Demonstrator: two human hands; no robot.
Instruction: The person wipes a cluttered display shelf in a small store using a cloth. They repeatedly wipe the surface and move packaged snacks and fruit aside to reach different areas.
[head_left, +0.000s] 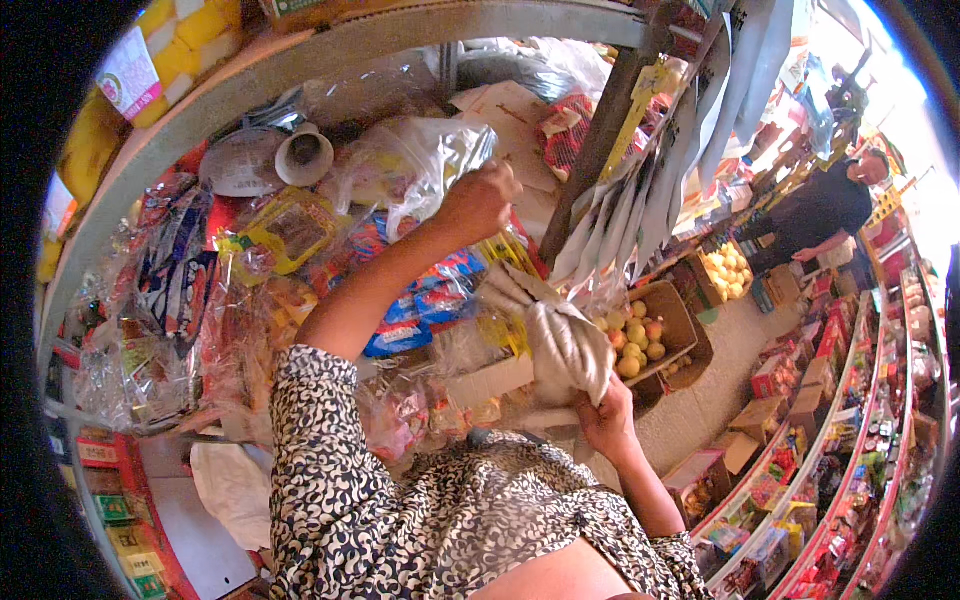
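Observation:
My right hand (606, 414) grips the lower edge of a crumpled beige cloth (574, 341), which hangs in folds beside the shelf. My left hand (484, 201) is raised over the goods, its fingers curled, next to a clear plastic bag (431, 161); whether it holds the bag cannot be seen. Blue and red packets (431, 300) lie beneath my left forearm. Further left are a yellow-framed package (289, 232), a white cup-like object (304, 156) and several wrapped goods.
A dark post (592, 161) and hanging white sheets (652, 202) stand ahead on the right. Cardboard boxes of round fruit (637, 337) line the aisle floor (720, 360). Stocked shelves (810, 450) curve along the right. A person in dark clothes (817, 206) stands further down the aisle.

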